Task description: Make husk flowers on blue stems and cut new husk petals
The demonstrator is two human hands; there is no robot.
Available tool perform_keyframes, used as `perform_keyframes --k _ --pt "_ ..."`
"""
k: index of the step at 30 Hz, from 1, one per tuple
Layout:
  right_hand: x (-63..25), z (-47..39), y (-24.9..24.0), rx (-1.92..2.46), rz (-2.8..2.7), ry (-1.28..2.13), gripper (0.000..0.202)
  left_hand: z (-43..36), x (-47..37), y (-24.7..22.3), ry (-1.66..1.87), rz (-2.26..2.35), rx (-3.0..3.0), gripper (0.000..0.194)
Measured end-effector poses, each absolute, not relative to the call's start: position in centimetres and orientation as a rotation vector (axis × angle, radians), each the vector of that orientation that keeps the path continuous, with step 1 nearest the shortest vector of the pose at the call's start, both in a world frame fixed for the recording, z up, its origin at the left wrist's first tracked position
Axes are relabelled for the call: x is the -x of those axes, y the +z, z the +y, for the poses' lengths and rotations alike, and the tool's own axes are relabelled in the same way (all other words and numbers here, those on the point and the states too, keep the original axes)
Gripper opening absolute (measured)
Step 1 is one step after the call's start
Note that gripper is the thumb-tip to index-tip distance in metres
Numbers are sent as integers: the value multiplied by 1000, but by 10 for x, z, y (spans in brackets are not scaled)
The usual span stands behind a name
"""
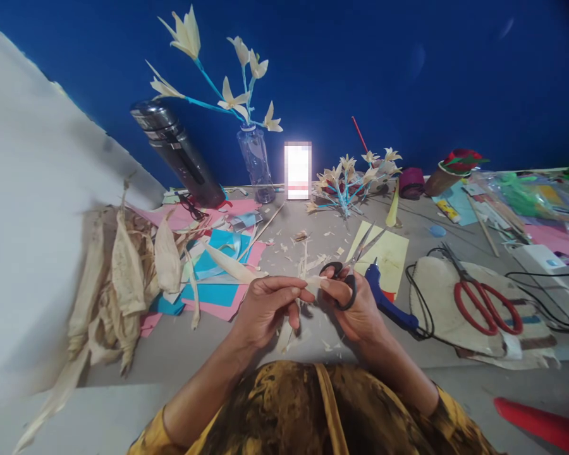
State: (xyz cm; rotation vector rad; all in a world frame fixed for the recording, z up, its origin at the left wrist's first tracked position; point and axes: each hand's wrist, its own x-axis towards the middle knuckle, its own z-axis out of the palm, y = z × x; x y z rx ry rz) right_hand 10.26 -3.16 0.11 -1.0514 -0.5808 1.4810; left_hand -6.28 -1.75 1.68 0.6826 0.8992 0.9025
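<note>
My left hand [268,309] pinches one end of a small pale piece of corn husk [315,282] between thumb and fingers. At its other end my right hand [360,313] grips the same piece with the thumb. Black-handled scissors [355,260] also rest in the right hand, one loop around its fingers, blades pointing away and slightly apart. Small husk scraps [313,259] are scattered beyond and beneath the hands. Left of the left hand, a long husk strip [230,262] lies over blue and pink paper sheets [213,296].
Dried corn husks [126,278] are piled at left. Behind stand a dark flask [184,151], a plastic bottle [256,161] holding husk flowers, and a bunch of husk flowers [348,180]. To the right lie a blue glue gun [389,303] and red-handled scissors [486,303] on cloth, with cables around.
</note>
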Motion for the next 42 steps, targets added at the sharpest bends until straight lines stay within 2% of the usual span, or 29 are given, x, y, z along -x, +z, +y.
perform_keyframes --k 13,17,18,21,24,32,39,42 --pt "-101 -26 2 943 -433 1578 33 -16 65 9 947 921 -716 38" --pt "-100 -24 -3 902 -390 1596 33 -12 65 6 1015 1032 -806 53" --pt "-100 -23 -3 893 -385 1606 33 -11 65 7 1012 1068 -864 51" --pt "-100 -19 -2 875 -371 1625 34 -6 66 14 975 1123 -1052 25" --pt "-102 -14 5 865 -381 1622 33 -1 68 21 980 1138 -1155 27" --pt "-108 -5 21 925 -436 1588 30 11 69 40 933 1177 -1284 9" --pt "-106 -1 19 931 -470 1594 28 21 64 41 975 1219 -1304 8" --pt "-105 0 12 943 -477 1587 26 23 67 33 988 1290 -1533 27"
